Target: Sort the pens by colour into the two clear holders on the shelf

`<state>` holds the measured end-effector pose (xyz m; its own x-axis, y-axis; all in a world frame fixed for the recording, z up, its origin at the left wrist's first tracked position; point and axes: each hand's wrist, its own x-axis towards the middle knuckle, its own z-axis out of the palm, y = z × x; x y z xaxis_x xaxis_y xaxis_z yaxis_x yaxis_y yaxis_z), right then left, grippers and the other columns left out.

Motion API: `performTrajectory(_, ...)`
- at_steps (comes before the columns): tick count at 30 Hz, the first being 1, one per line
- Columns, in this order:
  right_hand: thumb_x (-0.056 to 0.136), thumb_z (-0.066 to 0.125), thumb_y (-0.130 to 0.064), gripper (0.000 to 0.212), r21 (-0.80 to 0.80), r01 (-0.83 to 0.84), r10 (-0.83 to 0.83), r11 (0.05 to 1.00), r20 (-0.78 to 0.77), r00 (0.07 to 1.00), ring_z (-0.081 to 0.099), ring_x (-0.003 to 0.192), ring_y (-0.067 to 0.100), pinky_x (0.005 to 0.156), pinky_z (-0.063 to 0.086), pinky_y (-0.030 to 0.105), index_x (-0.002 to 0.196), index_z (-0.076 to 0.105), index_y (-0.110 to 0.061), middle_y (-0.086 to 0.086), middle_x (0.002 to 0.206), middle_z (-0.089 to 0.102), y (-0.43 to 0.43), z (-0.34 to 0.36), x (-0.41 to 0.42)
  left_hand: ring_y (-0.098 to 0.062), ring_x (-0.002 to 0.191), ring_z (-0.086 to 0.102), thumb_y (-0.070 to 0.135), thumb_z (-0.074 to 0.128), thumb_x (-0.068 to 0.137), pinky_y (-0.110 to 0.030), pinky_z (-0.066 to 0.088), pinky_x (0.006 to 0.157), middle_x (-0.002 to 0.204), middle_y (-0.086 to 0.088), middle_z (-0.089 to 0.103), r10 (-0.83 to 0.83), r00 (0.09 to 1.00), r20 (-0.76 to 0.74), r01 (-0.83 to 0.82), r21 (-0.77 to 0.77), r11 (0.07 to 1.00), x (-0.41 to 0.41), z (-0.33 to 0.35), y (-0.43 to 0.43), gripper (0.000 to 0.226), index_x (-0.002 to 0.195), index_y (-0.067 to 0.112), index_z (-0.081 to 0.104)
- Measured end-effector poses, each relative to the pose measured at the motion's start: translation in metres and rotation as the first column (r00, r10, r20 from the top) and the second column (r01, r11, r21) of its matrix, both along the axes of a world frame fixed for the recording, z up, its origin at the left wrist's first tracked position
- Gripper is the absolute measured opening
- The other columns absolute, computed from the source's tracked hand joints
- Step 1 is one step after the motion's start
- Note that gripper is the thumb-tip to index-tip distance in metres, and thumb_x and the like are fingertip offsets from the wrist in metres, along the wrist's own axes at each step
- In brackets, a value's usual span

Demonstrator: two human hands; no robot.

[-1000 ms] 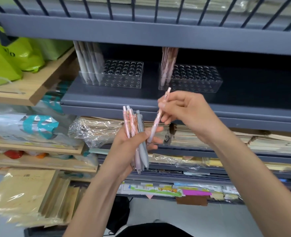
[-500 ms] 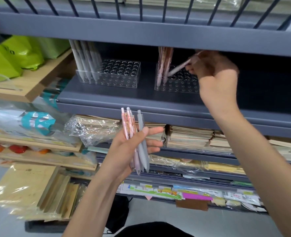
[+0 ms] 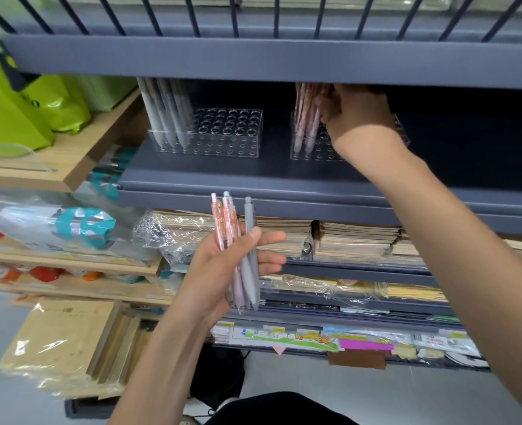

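Note:
Two clear holders stand on the grey shelf point(image 3: 253, 179). Several grey pens point(image 3: 168, 115) fill the left end of the left holder point(image 3: 223, 133). In the right holder point(image 3: 315, 153) stand several pink pens point(image 3: 307, 118). My right hand point(image 3: 357, 115) reaches in under the upper shelf, its curled fingers on a pink pen at the upper ends of that pink group; the fingertips are partly hidden. Lower down, in front of the shelf, my left hand point(image 3: 220, 271) grips a bundle of pens point(image 3: 238, 240), pink ones on the left and grey ones on the right.
The upper shelf's front edge point(image 3: 253, 56) hangs low over the holders. Stacks of notebooks point(image 3: 354, 240) fill the shelf below. Green bags point(image 3: 23, 111) sit on a wooden shelf point(image 3: 39, 176) to the left. Wrapped paper packs point(image 3: 63, 348) lie lower left.
My right hand pulled a pink pen from the bundle, carried it up to the right holder and now holds it among the pink pens there. My left hand stayed in place.

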<state>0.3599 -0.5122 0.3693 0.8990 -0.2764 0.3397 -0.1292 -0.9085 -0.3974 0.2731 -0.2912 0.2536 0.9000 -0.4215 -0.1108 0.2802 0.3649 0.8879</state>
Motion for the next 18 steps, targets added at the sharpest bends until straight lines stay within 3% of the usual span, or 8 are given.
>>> performTrajectory(2,0.102,0.041,-0.028,0.035,0.026,0.004,-0.004,1.0,0.008,1.0,0.048,0.125,0.037,0.101,0.038,0.036,0.132,0.053,-0.015,0.016,0.137,0.053,0.001,-0.001,0.0,-0.03,0.083,0.075,0.023,0.067,0.09,-0.033,0.061,0.072,0.114,-0.022,0.072,-0.006,1.0,-0.016,0.006,-0.008,1.0,0.002,0.001,0.006,0.018,0.102,0.01,0.067)
performTrajectory(4,0.099,0.048,-0.028,0.029,0.121,-0.002,-0.006,0.993,0.071,0.997,0.056,0.115,0.035,0.099,0.044,0.037,0.117,0.063,-0.011,0.015,0.122,0.064,0.0,-0.004,-0.004,-0.031,0.086,0.075,0.024,0.068,0.089,-0.033,0.061,0.073,0.114,-0.022,0.072,-0.012,1.0,-0.025,0.012,-0.007,1.0,0.003,0.002,0.013,0.026,0.107,0.005,0.065)
performTrajectory(7,0.089,0.06,-0.025,0.015,0.302,-0.007,-0.082,0.953,0.282,0.956,0.066,0.086,0.021,0.078,0.047,0.027,0.079,0.067,-0.017,0.006,0.084,0.07,0.006,-0.011,-0.02,-0.032,0.087,0.075,0.023,0.067,0.089,-0.033,0.061,0.073,0.113,-0.022,0.072,-0.017,0.999,-0.036,0.017,-0.02,1.0,0.006,0.003,0.024,0.025,0.107,0.005,0.068)
performTrajectory(9,0.083,0.064,-0.02,0.009,0.446,-0.116,-0.056,0.888,0.354,0.934,0.063,0.07,0.003,0.067,0.046,0.016,0.078,0.066,-0.026,-0.012,0.072,0.067,0.02,-0.015,-0.035,-0.031,0.085,0.075,0.021,0.064,0.09,-0.032,0.061,0.072,0.112,-0.022,0.073,-0.029,0.999,-0.044,0.028,-0.019,0.999,0.007,0.004,0.031,0.028,0.111,0.002,0.065)
performTrajectory(12,0.082,0.072,-0.024,0.005,0.521,-0.328,0.276,0.788,0.177,0.945,0.066,0.073,0.002,0.073,0.053,0.021,0.079,0.074,-0.028,-0.013,0.074,0.073,0.048,-0.025,-0.052,-0.03,0.082,0.076,0.021,0.062,0.09,-0.031,0.061,0.071,0.111,-0.021,0.073,-0.058,0.997,-0.045,0.057,-0.026,0.998,0.007,0.006,0.039,0.034,0.115,-0.002,0.062)
performTrajectory(14,0.082,0.076,-0.029,0.005,0.53,-0.415,0.464,0.74,0.046,0.885,0.069,0.081,0.008,0.077,0.055,0.022,0.084,0.077,-0.025,-0.011,0.083,0.075,0.066,-0.031,-0.058,-0.029,0.081,0.076,0.021,0.061,0.091,-0.031,0.061,0.07,0.109,-0.021,0.073,-0.079,0.996,-0.041,0.077,-0.037,0.996,0.008,0.007,0.043,0.036,0.117,-0.003,0.061)
performTrajectory(18,0.079,0.079,-0.03,0.015,0.596,-0.459,0.607,0.659,-0.061,0.793,0.061,0.071,0.004,0.068,0.049,0.018,0.086,0.078,-0.018,0.002,0.084,0.075,0.089,-0.041,-0.058,-0.031,0.083,0.075,0.022,0.058,0.092,-0.032,0.061,0.069,0.109,-0.021,0.074,-0.117,0.993,-0.018,0.117,-0.037,0.992,0.011,0.011,0.055,0.037,0.118,-0.003,0.06)
